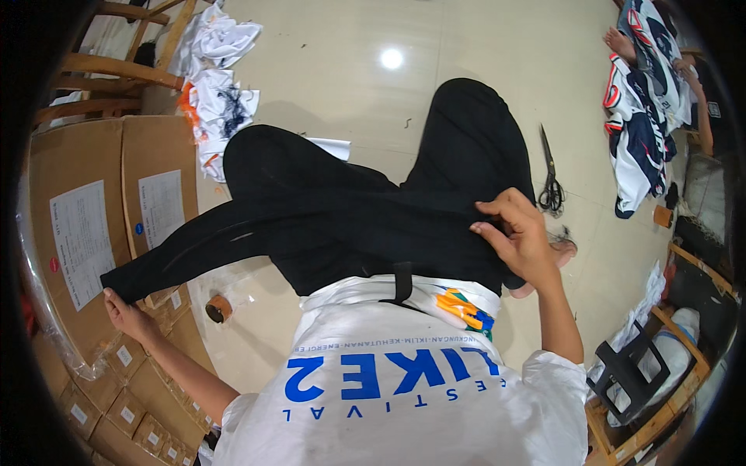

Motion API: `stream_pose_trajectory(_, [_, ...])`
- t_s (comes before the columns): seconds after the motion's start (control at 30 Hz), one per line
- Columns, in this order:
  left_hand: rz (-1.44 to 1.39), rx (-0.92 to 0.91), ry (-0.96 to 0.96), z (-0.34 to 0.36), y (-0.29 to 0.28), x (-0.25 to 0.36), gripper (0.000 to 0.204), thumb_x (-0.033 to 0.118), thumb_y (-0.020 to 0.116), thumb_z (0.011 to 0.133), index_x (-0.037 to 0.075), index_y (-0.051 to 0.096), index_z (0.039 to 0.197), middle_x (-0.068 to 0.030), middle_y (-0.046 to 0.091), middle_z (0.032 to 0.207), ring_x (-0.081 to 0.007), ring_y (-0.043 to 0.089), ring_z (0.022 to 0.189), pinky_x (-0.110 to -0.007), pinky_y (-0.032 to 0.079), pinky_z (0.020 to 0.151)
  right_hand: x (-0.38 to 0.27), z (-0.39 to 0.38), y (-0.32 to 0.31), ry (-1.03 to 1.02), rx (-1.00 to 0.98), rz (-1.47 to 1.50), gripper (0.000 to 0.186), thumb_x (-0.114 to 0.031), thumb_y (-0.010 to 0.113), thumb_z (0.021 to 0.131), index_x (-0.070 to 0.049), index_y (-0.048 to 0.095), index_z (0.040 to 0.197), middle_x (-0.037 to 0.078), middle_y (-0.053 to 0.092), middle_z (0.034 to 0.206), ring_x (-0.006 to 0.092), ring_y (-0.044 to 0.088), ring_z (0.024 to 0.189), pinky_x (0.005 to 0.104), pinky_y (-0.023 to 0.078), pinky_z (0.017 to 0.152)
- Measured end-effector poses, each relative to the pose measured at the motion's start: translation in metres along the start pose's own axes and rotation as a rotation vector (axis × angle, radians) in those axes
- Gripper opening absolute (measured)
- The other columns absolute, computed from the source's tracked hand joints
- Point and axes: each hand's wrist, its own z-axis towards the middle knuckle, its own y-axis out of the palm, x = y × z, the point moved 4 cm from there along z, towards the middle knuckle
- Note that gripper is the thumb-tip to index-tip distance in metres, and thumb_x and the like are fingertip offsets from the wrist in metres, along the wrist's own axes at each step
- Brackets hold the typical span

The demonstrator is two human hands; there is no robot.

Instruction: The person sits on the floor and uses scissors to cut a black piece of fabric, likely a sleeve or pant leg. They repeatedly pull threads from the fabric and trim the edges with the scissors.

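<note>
A long piece of black cloth (203, 234) stretches across my lap, over my black trousers. Its narrow left end is pinched in my left hand (130, 317), out beside the cardboard boxes. Over my right thigh, my right hand (519, 239) grips the cloth between thumb and curled fingers. Black on black, the cloth's far edge is hard to tell from the trousers. A few pale slits or marks show along its left part. Black scissors (551, 175) lie on the floor just right of my right knee.
Stacked cardboard boxes (81, 171) line the left side. White cloth pieces (221, 109) lie beyond them near a wooden frame (120, 70). A tape roll (218, 309) is on the tiled floor. At right, another person handles patterned garments (641, 128); a black plastic frame (631, 369) stands nearer.
</note>
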Motion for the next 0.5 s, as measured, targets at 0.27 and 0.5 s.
stream_pose_trajectory(0.27, [0.042,0.011,0.038,0.006,-0.01,-0.001,0.049,0.042,0.06,0.107,-0.005,0.066,0.116,-0.0092,0.069,0.109,-0.0171,0.063,0.098,-0.031,0.05,0.09,0.001,-0.004,-0.005,0.045,-0.001,0.648,0.003,-0.009,0.058,0.103,-0.006,0.058,0.102,0.011,0.064,0.114,0.0187,0.059,0.1,0.0298,0.047,0.094])
stream_pose_trajectory(0.5, [0.051,0.177,-0.008,0.003,-0.018,-0.01,0.057,0.046,0.06,0.106,-0.007,0.063,0.125,-0.0123,0.069,0.115,-0.0203,0.064,0.106,-0.033,0.049,0.096,0.002,0.01,-0.02,0.069,0.055,1.739,0.012,-0.023,0.05,0.109,-0.01,0.049,0.108,0.004,0.052,0.088,0.0142,0.051,0.087,0.027,0.049,0.075])
